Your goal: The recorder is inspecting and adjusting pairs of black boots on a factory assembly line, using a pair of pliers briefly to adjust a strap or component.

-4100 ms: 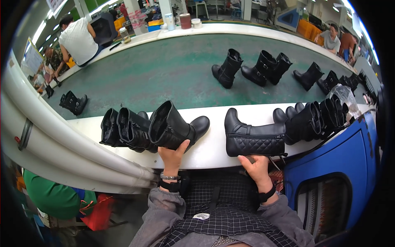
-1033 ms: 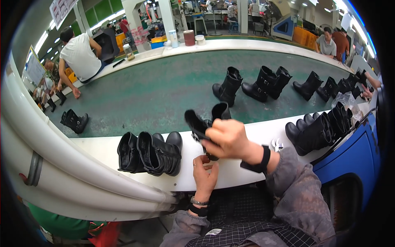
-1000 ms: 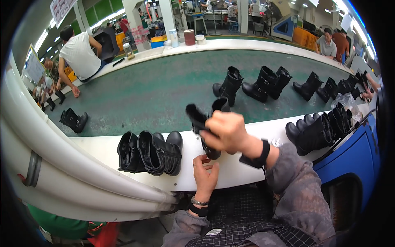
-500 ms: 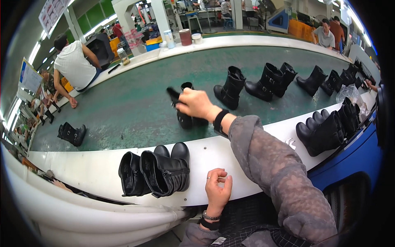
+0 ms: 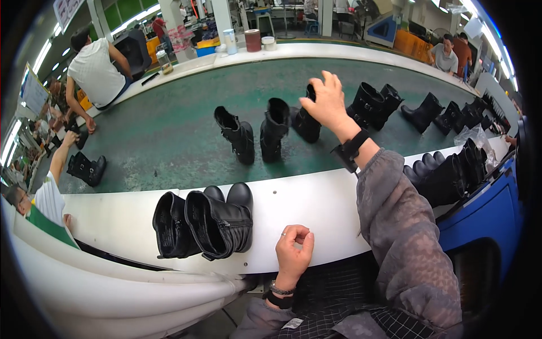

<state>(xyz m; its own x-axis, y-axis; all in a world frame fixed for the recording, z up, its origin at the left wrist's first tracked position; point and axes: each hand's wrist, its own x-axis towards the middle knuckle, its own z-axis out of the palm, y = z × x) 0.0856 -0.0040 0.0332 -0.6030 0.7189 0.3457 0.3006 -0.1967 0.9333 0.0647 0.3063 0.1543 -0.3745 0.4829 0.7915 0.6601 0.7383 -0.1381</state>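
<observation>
My right hand (image 5: 327, 101) is over a black ankle boot (image 5: 307, 125) on the green conveyor belt (image 5: 186, 152); its fingers are apart and the thumb is near the boot's top, whether touching I cannot tell. Left of it, a buckled black boot (image 5: 240, 138) and another black boot (image 5: 275, 133) stand upright on the belt. My left hand (image 5: 294, 254), a ring on one finger, hovers by the white ledge (image 5: 316, 209) with its fingers curled in and nothing visible in them. Beside it on the ledge lie black boots (image 5: 223, 226), their open tops facing me.
More boots (image 5: 367, 107) line the belt to the right, with others (image 5: 440, 175) on the ledge there. At the left, a co-worker's arm (image 5: 59, 155) reaches over the belt near a boot (image 5: 87, 168). White padded tubing (image 5: 130, 294) borders the ledge at lower left.
My right hand has moved right, away from the boots it was at, which now stand apart on the belt. A co-worker's head and arm have come in at the left.
</observation>
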